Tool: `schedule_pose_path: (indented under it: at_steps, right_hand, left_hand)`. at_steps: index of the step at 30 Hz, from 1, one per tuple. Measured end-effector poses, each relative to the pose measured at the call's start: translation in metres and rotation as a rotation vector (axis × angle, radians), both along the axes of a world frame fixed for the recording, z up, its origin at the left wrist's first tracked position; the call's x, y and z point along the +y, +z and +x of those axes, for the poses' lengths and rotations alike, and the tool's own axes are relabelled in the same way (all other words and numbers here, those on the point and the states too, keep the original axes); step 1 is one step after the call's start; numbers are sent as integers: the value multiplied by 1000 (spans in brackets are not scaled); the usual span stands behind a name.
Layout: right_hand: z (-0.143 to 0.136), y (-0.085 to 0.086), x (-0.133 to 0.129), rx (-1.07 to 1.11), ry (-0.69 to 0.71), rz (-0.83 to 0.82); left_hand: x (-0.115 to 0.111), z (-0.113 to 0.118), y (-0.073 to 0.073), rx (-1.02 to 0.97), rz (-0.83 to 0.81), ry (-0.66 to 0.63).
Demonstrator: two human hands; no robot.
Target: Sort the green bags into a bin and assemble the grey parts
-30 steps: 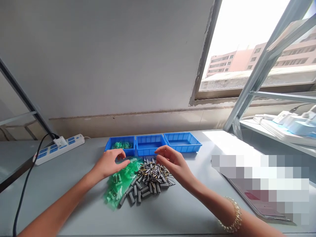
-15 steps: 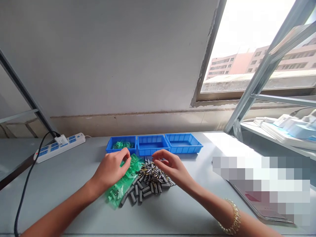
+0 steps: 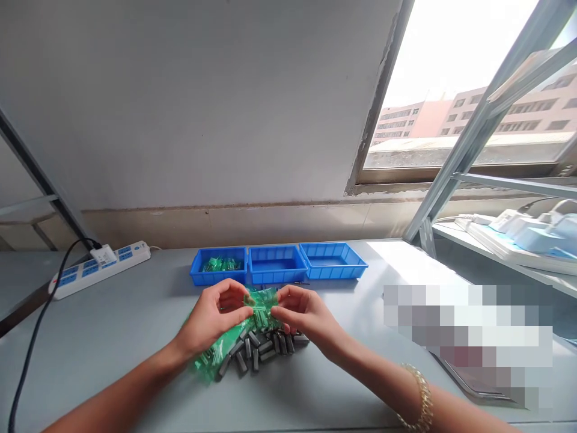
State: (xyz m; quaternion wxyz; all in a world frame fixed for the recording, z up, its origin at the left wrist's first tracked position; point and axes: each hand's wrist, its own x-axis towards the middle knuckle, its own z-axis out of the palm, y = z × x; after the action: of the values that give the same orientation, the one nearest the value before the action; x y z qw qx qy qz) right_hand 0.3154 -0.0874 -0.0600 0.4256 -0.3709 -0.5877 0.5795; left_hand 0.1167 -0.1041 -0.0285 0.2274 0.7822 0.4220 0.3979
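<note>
Two bare hands at work over a grey tabletop (image 3: 342, 385). Left hand (image 3: 223, 310) pinches the left edge of a small, see-through green plastic bag (image 3: 260, 317) between thumb and fingertips; right hand (image 3: 304, 310) pinches its right edge likewise. Bag is held up between them, nearer the person than the row of trays; cannot tell whether its bottom touches anything. Slim pale pieces show inside. Judging by eye: light, limp film, likely slippery and easily torn, stiffer where the pieces lie; best held by both side edges, above the contents. Counts: one bag in hand; more green bagging (image 3: 219, 349) lying beneath, number unclear; at least ten dark-grey oblong blocks (image 3: 255, 359) visible, others perhaps hidden; three bright-blue rectangular plastic trays (image 3: 277, 277), the leftmost with green-wrapped pieces (image 3: 220, 264), too jumbled to count; one white power strip (image 3: 99, 275), far left.
</note>
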Motion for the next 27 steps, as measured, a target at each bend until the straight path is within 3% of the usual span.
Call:
schedule_pose_path:
  at_steps: [2, 7, 9, 11, 17, 22, 24, 27]
  right_hand:
    - [1, -3, 0, -56, -67, 237]
    - [7, -4, 0, -217, -275, 1087]
    - [10, -1, -1, -254, -317, 1303]
    - [12, 2, -4, -271, -308, 1408]
    - [8, 6, -6, -233, -258, 1378]
    - [6, 6, -4, -153, -240, 1225]
    - [6, 5, -4, -127, -207, 1050]
    - [6, 4, -4, -81, -106, 612]
  left_hand:
    - [-1, -1, -4, -8, 124, -19]
    - [-1, -9, -15, 42, 551, -170]
    - [0, -12, -18, 79, 705, -209]
    - [1, -14, -16, 130, 814, -227]
    - [-1, -15, -6, 246, 1006, -261]
    - [-1, -13, -14, 200, 904, -237]
    - [-3, -8, -17, 139, 767, -155]
    - [-7, 1, -16, 63, 500, -8]
